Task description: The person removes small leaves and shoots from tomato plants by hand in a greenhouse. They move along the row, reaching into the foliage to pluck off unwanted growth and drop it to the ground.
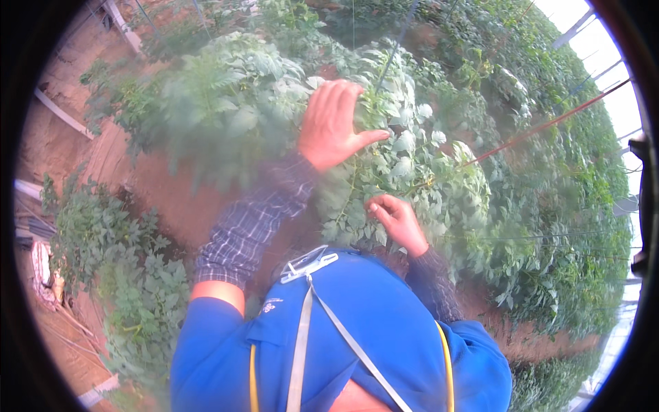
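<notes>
Leafy tomato plants [406, 165] with a few small yellow flowers stand before me. My left hand [332, 121] reaches over the foliage, fingers stretched out and thumb spread to the side. Its palm faces the leaves and is hidden. Lower and to the right, my right hand [399, 221] is beside the leaves with curled fingers and the thumb near the index finger. Whether anything thin is pinched there cannot be made out. A blue twine [396, 49] drops into the plant above my left hand, and a red twine [545, 123] slants into the foliage at the right.
Dense rows of plants [571, 206] fill the right side. Bare soil [175, 201] shows between the rows, with more plants [118, 273] at the lower left. Pale posts [64, 113] edge the left. A badge holder [309, 263] hangs on a lanyard at my chest.
</notes>
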Demonstrator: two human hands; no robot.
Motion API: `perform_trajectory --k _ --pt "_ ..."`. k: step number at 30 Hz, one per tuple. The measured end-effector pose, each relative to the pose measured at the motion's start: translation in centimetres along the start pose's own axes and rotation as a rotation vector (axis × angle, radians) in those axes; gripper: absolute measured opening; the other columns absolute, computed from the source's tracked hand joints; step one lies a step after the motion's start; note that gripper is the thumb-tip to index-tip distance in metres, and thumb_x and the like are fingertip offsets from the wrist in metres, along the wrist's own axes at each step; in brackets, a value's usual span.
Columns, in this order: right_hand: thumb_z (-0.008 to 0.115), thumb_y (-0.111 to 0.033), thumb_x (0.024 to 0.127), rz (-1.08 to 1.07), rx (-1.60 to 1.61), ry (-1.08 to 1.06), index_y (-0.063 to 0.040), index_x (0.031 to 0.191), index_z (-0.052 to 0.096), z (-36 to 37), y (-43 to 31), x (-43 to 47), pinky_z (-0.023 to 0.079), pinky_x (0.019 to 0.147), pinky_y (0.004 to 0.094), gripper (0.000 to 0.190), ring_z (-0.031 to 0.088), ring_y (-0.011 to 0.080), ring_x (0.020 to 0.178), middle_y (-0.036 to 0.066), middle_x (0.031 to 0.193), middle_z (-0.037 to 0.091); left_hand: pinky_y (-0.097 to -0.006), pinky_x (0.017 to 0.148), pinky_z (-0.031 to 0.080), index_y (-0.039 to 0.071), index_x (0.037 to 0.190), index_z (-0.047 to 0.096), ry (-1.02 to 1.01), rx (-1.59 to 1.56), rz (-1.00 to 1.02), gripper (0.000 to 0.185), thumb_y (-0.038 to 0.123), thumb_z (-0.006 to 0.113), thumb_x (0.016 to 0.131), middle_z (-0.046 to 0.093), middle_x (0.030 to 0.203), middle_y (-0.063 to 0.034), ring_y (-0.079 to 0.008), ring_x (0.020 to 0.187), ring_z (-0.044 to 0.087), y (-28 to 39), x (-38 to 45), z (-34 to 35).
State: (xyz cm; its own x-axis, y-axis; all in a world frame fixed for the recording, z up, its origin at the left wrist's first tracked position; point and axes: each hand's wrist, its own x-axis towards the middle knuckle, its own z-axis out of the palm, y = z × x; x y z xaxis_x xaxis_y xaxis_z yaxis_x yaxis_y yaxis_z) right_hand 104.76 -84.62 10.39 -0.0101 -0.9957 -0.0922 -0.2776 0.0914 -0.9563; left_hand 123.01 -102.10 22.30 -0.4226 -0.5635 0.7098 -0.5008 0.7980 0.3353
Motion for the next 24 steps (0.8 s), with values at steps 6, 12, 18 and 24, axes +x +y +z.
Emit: perform_trajectory --k 6,12,18,24 --pt "0.067 -0.016 0.104 -0.123 0.201 0.603 0.002 0.119 0.069 1.0 -7.1 5.7 0.054 0.073 0.0257 0.024 0.068 0.0109 0.081 0.006 0.104 0.074 -0.0539 0.115 0.038 0.008 0.129 0.061 -0.081 -0.201 0.097 0.042 0.026 0.074 0.093 0.069 0.107 -0.0103 -0.0291 0.107 0.066 -2.6 -0.9 3.3" --pt "0.078 -0.029 0.096 -0.108 -0.164 0.715 0.001 0.116 0.072 -1.9 -10.4 8.2 0.055 0.082 0.0322 0.036 0.071 0.0177 0.093 0.011 0.105 0.076 -0.0591 0.117 0.036 0.005 0.137 0.061 -0.233 -0.295 0.263 0.046 0.025 0.068 0.096 0.066 0.131 -0.0113 -0.0276 0.118 0.063 -1.4 -3.6 4.7" --pt "0.08 -0.032 0.093 -0.166 -0.522 0.764 0.005 0.12 0.07 -1.4 -9.1 9.0 0.056 0.082 0.0351 0.047 0.073 0.0208 0.094 0.018 0.105 0.077 -0.0633 0.116 0.033 0.006 0.131 0.063 -0.461 -0.238 0.285 0.044 0.024 0.07 0.091 0.065 0.134 -0.0096 -0.0264 0.121 0.061 -0.3 -4.6 4.4" --pt "0.078 -0.028 0.096 -0.127 -0.124 0.662 0.001 0.102 0.069 0.5 -7.0 8.3 0.051 0.064 0.0299 0.031 0.063 0.008 0.072 0.006 0.079 0.073 -0.0469 0.096 0.054 0.005 0.111 0.072 -0.328 -0.416 0.191 0.023 0.015 0.068 0.09 0.073 0.107 -0.0109 -0.0285 0.097 0.07 -1.6 -3.3 0.8"
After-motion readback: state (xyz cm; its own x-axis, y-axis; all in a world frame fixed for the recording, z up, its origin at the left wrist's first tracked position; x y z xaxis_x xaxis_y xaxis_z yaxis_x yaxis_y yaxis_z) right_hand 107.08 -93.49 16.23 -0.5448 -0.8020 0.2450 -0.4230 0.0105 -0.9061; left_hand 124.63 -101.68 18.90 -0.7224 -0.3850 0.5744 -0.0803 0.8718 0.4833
